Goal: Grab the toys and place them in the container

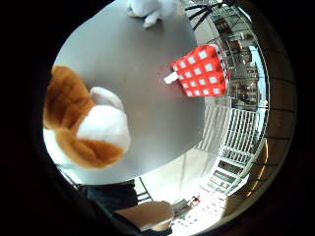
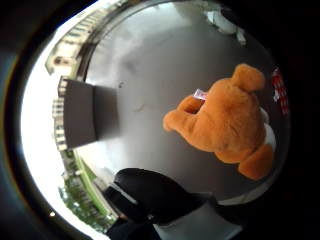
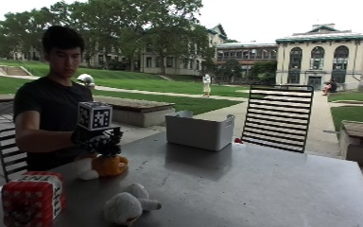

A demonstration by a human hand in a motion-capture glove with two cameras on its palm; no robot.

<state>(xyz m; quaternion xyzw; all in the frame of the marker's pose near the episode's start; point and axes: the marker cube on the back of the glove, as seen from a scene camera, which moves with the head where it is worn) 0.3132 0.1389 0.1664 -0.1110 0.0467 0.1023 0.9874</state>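
- The black-gloved right hand (image 3: pixel 98 139) hangs at centre left of the outside view, directly above the orange and white plush dog toy (image 3: pixel 109 165); whether its fingers touch or grip the toy, I cannot tell.
- In the thumb side palm view a dark gloved finger (image 2: pixel 150 192) curls near the palm, apart from the toy.
- The plush dog toy has fuzzy orange fur, a white muzzle and floppy orange ears (image 1: pixel 83 125); it lies on the table close under the palm.
- A red soft cube with white square patches (image 3: pixel 31 198) stands at lower left of the outside view, near the table edge.
- A pale grey fluffy plush toy (image 3: pixel 126 205) lies at lower centre, well apart from the cube and from the dog.
- The light grey rectangular plastic container (image 3: pixel 199 130) sits at the far side of the table, centre of the frame; its inside is not visible.
- The table (image 3: pixel 244 189) is smooth, dull grey metal.
- A black slatted metal chair (image 3: pixel 277 118) stands behind the table at right.
- Beyond are lawns, trees and pale stone buildings.
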